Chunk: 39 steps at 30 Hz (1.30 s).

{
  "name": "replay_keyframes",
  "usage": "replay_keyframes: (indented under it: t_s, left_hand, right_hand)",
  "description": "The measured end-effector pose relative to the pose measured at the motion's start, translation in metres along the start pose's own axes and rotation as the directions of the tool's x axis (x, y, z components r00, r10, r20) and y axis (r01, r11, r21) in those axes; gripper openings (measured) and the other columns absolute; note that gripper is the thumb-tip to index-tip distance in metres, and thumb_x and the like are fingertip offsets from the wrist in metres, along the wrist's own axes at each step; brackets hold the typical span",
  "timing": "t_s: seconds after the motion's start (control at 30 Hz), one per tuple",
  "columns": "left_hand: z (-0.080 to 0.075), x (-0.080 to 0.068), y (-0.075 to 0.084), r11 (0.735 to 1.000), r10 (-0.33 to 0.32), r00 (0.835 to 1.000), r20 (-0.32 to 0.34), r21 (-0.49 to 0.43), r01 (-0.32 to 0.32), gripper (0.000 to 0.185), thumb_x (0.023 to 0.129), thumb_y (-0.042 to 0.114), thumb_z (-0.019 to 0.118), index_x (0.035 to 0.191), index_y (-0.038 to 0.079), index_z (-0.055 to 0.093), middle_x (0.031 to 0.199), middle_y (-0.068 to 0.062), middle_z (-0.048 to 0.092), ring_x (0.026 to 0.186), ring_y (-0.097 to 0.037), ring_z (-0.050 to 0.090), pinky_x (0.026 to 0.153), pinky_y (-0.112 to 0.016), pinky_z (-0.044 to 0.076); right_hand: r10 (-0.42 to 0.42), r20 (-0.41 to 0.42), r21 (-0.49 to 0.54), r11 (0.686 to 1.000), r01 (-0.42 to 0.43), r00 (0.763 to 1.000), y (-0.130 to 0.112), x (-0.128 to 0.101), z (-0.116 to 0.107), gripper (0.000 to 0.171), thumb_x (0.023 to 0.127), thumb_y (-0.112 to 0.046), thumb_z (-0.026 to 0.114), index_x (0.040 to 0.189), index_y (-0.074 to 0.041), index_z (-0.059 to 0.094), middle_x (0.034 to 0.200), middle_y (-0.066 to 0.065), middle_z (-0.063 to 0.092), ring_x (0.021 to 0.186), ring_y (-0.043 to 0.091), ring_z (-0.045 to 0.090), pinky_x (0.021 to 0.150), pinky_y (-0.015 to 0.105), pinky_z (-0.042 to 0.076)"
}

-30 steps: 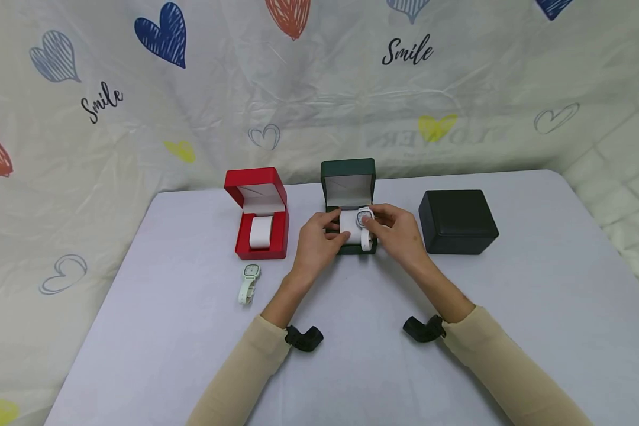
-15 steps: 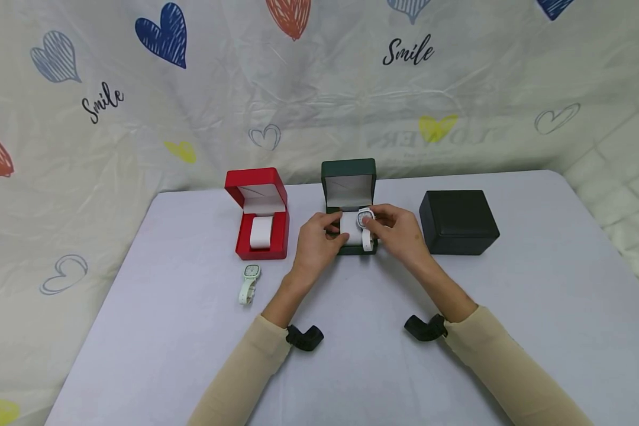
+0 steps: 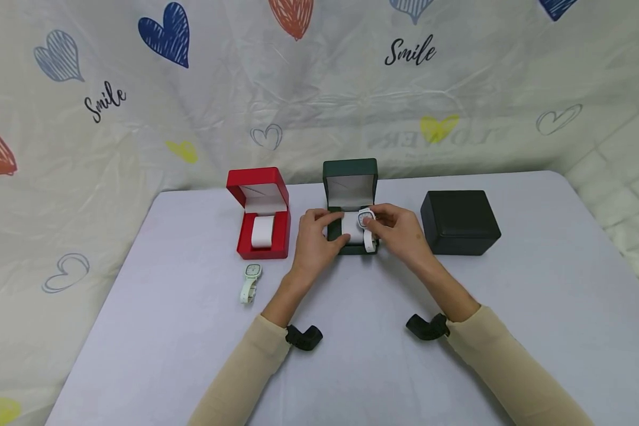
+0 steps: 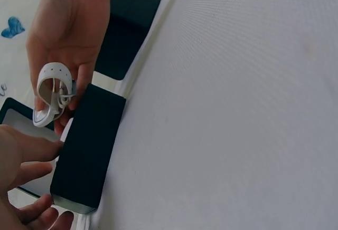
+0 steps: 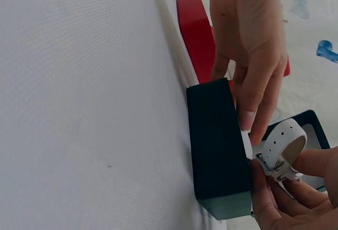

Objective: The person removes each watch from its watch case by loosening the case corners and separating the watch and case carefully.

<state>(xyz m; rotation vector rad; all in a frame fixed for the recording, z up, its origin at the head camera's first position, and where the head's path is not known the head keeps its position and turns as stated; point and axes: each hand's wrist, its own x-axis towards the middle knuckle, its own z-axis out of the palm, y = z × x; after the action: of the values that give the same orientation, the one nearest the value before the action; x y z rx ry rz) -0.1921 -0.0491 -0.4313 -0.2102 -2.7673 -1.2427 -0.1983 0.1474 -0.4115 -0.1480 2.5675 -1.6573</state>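
Observation:
An open dark green watch box (image 3: 349,177) stands mid-table with a white cushion (image 3: 351,228) inside. My right hand (image 3: 399,234) pinches a white watch (image 3: 365,220) at the cushion's right end; its strap (image 5: 282,143) loops over the box's front wall (image 5: 216,140). My left hand (image 3: 315,239) holds the box and cushion from the left, fingers curled on the cushion's edge. From the left wrist camera the white watch (image 4: 52,93) hangs from my right hand (image 4: 71,24) above the green box (image 4: 87,145).
An open red box (image 3: 261,216) with a white cushion stands to the left, a pale green watch (image 3: 250,281) lying on the table in front of it. A closed black box (image 3: 458,222) sits to the right. A heart-print cloth (image 3: 319,89) hangs behind the table.
Both hands stay at the green box; my left fingers have shifted slightly up along the cushion. The watch remains at the cushion's right end.

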Motion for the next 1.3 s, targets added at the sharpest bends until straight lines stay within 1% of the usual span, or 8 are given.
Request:
replay_keyframes:
  t_s: [0.13, 0.3, 0.6, 0.73, 0.83, 0.93, 1.13, 1.3]
  left_hand:
    - [0.001, 0.002, -0.004, 0.998, -0.023, 1.000, 0.018, -0.056, 0.024, 0.048, 0.090, 0.020, 0.082, 0.137, 0.019, 0.070, 0.147, -0.015, 0.050, 0.137, -0.028, 0.048, 0.099, -0.041, 0.059]
    - [0.003, 0.005, -0.008, 0.991, -0.057, 0.997, 0.050, -0.120, 0.063, 0.046, 0.093, 0.022, 0.078, 0.138, 0.021, 0.069, 0.151, -0.017, 0.047, 0.139, -0.030, 0.048, 0.100, -0.042, 0.059]
    - [0.004, 0.008, -0.012, 0.985, -0.070, 0.996, 0.050, -0.152, 0.076, 0.044, 0.092, 0.021, 0.080, 0.135, 0.022, 0.071, 0.149, -0.017, 0.049, 0.136, -0.030, 0.050, 0.101, -0.042, 0.059]
    - [0.005, 0.009, -0.013, 0.983, -0.068, 0.997, 0.048, -0.166, 0.075, 0.044, 0.091, 0.020, 0.081, 0.134, 0.021, 0.072, 0.147, -0.017, 0.050, 0.135, -0.029, 0.051, 0.103, -0.042, 0.059]
    - [0.005, 0.008, -0.013, 0.982, -0.071, 0.996, 0.054, -0.170, 0.079, 0.045, 0.091, 0.020, 0.080, 0.135, 0.021, 0.071, 0.147, -0.017, 0.050, 0.134, -0.030, 0.051, 0.103, -0.042, 0.059]
    - [0.004, 0.006, -0.012, 0.983, -0.070, 0.996, 0.055, -0.165, 0.078, 0.045, 0.091, 0.020, 0.080, 0.136, 0.020, 0.070, 0.147, -0.017, 0.050, 0.134, -0.030, 0.051, 0.103, -0.043, 0.059]
    - [0.003, 0.002, -0.009, 0.991, -0.061, 0.997, 0.045, -0.115, 0.066, 0.046, 0.092, 0.020, 0.079, 0.137, 0.019, 0.069, 0.150, -0.017, 0.049, 0.137, -0.030, 0.051, 0.102, -0.043, 0.059]
    - [0.000, -0.005, -0.003, 0.996, -0.002, 1.000, -0.020, -0.088, 0.000, 0.043, 0.093, 0.023, 0.078, 0.136, 0.018, 0.070, 0.150, -0.013, 0.050, 0.140, -0.028, 0.049, 0.106, -0.045, 0.056]
  right_hand:
    - [0.000, 0.008, -0.001, 1.000, 0.000, 1.000, 0.002, 0.001, -0.001, 0.045, 0.103, -0.027, 0.067, 0.140, -0.001, 0.062, 0.133, 0.023, 0.069, 0.126, 0.037, 0.068, 0.080, 0.011, 0.053]
    - [0.007, 0.016, 0.019, 1.000, -0.007, 1.000, 0.003, 0.002, -0.002, 0.044, 0.103, -0.026, 0.066, 0.140, -0.001, 0.062, 0.131, 0.023, 0.070, 0.118, 0.034, 0.071, 0.078, 0.012, 0.055]
    - [0.018, 0.025, 0.012, 1.000, -0.018, 1.000, 0.002, 0.004, -0.004, 0.045, 0.103, -0.029, 0.067, 0.139, -0.003, 0.062, 0.129, 0.021, 0.072, 0.102, 0.017, 0.073, 0.084, 0.023, 0.060]
    - [0.019, 0.028, 0.034, 0.999, -0.020, 0.999, 0.004, 0.004, -0.004, 0.045, 0.103, -0.028, 0.066, 0.140, -0.002, 0.061, 0.130, 0.022, 0.071, 0.098, 0.009, 0.072, 0.082, 0.018, 0.059]
    - [0.024, 0.028, 0.070, 0.997, -0.026, 0.999, 0.006, 0.004, -0.003, 0.044, 0.103, -0.027, 0.067, 0.139, -0.001, 0.061, 0.130, 0.022, 0.070, 0.095, 0.001, 0.069, 0.080, 0.014, 0.058]
    - [0.027, 0.022, 0.116, 0.993, -0.029, 0.999, 0.008, 0.003, -0.002, 0.043, 0.103, -0.026, 0.067, 0.137, -0.001, 0.061, 0.128, 0.019, 0.069, 0.094, -0.004, 0.067, 0.080, 0.014, 0.058]
    - [0.020, 0.001, 0.188, 0.982, -0.019, 1.000, 0.010, 0.001, -0.002, 0.039, 0.101, -0.024, 0.070, 0.132, -0.001, 0.064, 0.119, 0.012, 0.062, 0.094, -0.003, 0.069, 0.079, 0.017, 0.060]
    - [-0.022, -0.017, 0.235, 0.972, 0.026, 1.000, 0.009, -0.002, -0.003, 0.038, 0.101, -0.023, 0.070, 0.132, -0.001, 0.064, 0.115, 0.007, 0.061, 0.091, -0.002, 0.071, 0.080, 0.019, 0.062]
